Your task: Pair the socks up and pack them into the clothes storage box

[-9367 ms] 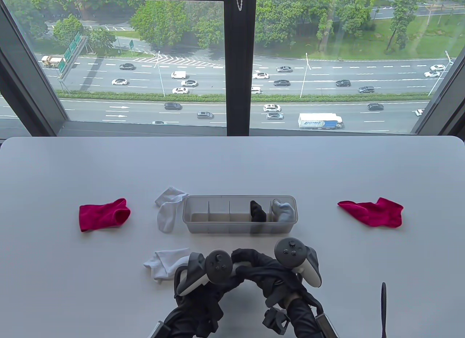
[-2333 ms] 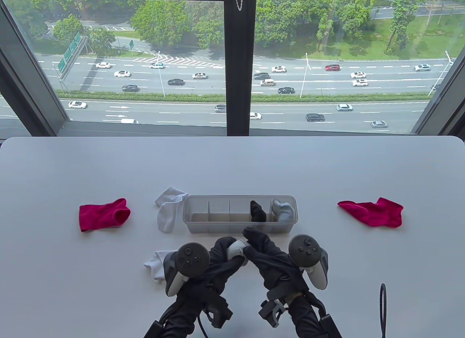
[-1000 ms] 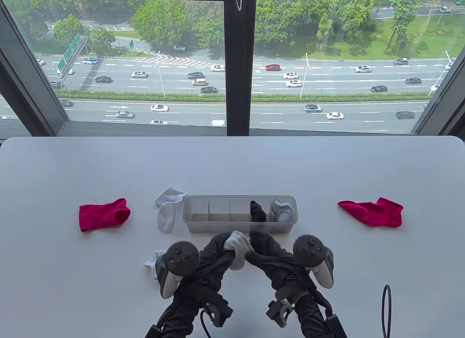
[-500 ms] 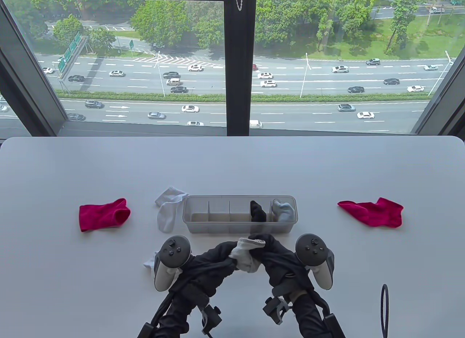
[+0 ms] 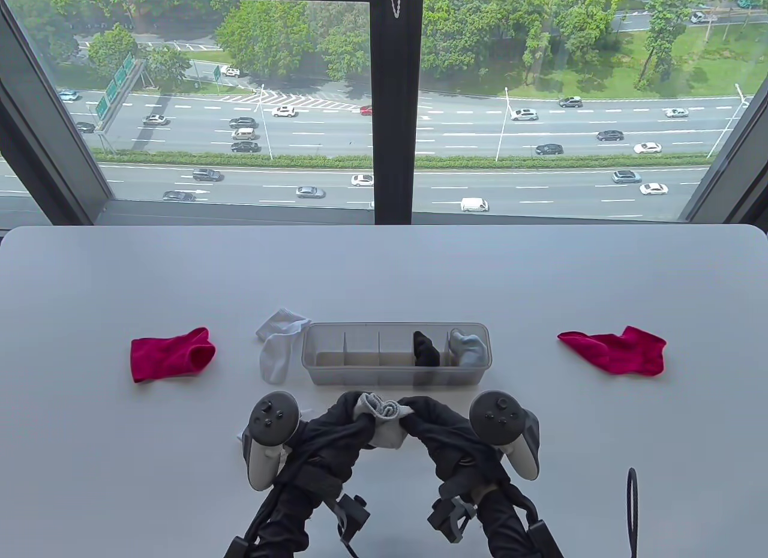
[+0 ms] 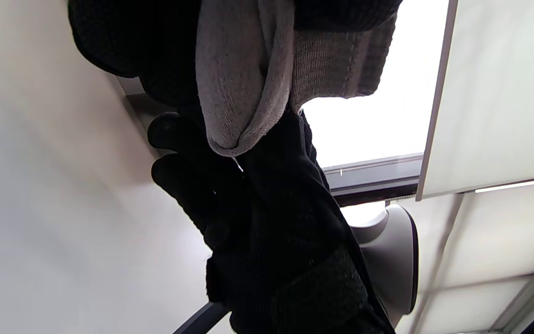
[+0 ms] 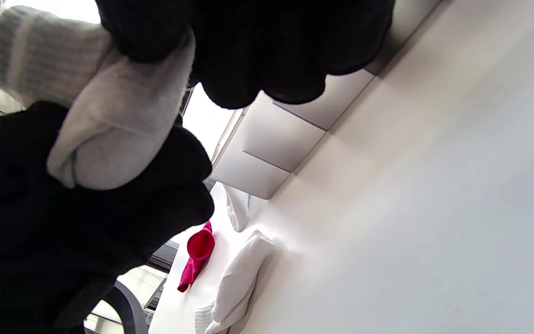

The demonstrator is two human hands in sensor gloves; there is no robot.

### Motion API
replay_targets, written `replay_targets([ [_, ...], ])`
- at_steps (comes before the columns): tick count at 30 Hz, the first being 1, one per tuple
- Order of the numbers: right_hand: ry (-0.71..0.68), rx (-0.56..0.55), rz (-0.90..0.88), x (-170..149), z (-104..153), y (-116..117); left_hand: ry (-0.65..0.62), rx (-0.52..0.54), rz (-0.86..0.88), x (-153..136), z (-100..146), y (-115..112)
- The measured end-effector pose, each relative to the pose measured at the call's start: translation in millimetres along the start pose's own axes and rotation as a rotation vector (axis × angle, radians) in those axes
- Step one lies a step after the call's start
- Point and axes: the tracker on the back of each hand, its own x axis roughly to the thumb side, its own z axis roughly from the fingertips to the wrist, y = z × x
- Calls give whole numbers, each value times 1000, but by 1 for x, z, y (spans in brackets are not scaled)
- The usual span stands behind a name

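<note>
Both gloved hands meet just in front of the clear divided storage box [image 5: 360, 375] and hold one bundled light grey sock pair [image 5: 383, 419]. My left hand [image 5: 354, 411] grips its left side and my right hand [image 5: 420, 415] pinches its right side. In the left wrist view the grey sock [image 6: 244, 74] hangs from my fingers [image 6: 146, 51]. The right wrist view shows the ribbed cuff and the sock [image 7: 109, 120] below my right fingers [image 7: 271, 51]. The box holds a black sock bundle [image 5: 426, 348] and a blue-grey bundle [image 5: 468, 348].
One red sock [image 5: 171, 354] lies at the left and another red sock [image 5: 615, 351] at the right. A white sock [image 5: 277, 345] lies beside the box's left end; another white sock [image 5: 243, 436] peeks from under my left tracker. A black cord loop [image 5: 631, 510] hangs bottom right.
Over the last second the hands have shifted a little left and worked the grey sock. Its hanging end is drawn in and the ribbed cuff now sits on top.
</note>
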Motion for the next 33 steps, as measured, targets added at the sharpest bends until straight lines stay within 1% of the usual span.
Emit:
replay_targets([
  [1, -1, 15, 4, 0, 0, -1, 18, 6, -29, 0, -1, -2],
  [2, 0, -28, 41, 1, 3, -3, 24, 39, -50, 0, -1, -3],
  [3, -2, -48, 55, 1, 3, -4, 33, 54, -64, 0, 0, -3],
  [4, -12, -52, 46, 2, 4, -6, 46, 90, -91, 0, 1, -1],
  [6, -28, -20, -24, 2, 4, -4, 85, 189, -140, -1, 4, 3],
  [7, -27, 26, -64, 1, 3, 0, 99, 218, -164, -3, 4, 5],
  [8, -25, 94, -78, -1, 2, 6, 112, 215, -165, -5, 5, 6],
  [9, -13, 186, -74, -3, 0, 13, 99, 197, -125, -9, 4, 6],
  [10, 4, 179, -40, -4, 0, 17, 94, 177, -82, -12, 3, 5],
  [11, 22, 107, -6, -4, 0, 17, 116, 175, -57, -13, 3, 5],
  [12, 19, 46, 2, -2, 1, 15, 138, 202, -48, -14, 5, 5],
  [14, 6, -43, -51, 5, 4, 4, 115, 296, -61, -13, 7, 7],
  [15, -8, -85, -55, 8, 5, -1, 116, 335, -86, -11, 9, 7],
  [16, -11, -140, -43, 13, 7, -8, 95, 354, -177, -6, 9, 6],
  [17, 0, -210, -5, 20, 8, -15, 75, 343, -303, -2, 9, 6],
  [18, 19, -287, 51, 25, 9, -21, 88, 331, -405, 1, 8, 5],
  [20, 82, -417, 174, 37, 6, -31, 183, 250, -685, 4, 5, 2],
  [21, 131, -453, 295, 46, 0, -35, 255, 200, -819, 2, 3, 0],
  [22, 155, -464, 371, 52, -4, -38, 299, 166, -881, 0, 1, -1],
  [23, 187, -497, 493, 64, -12, -39, 381, 104, -953, -4, -1, -2],
  [25, 225, -540, 652, 78, -28, -35, 434, 57, -970, -10, -3, -2],
  [26, 240, -547, 713, 83, -35, -32, 439, 51, -958, -12, -3, -1],
  [28, 289, -545, 845, 91, -56, -18, 461, 54, -935, -15, -2, 3],
  [29, 297, -543, 879, 92, -61, -14, 463, 58, -932, -15, -1, 4],
  [31, 310, -535, 999, 91, -82, 5, 463, 59, -913, -16, 0, 6],
  [33, 320, -529, 1049, 89, -93, 16, 462, 61, -914, -16, 0, 6],
])
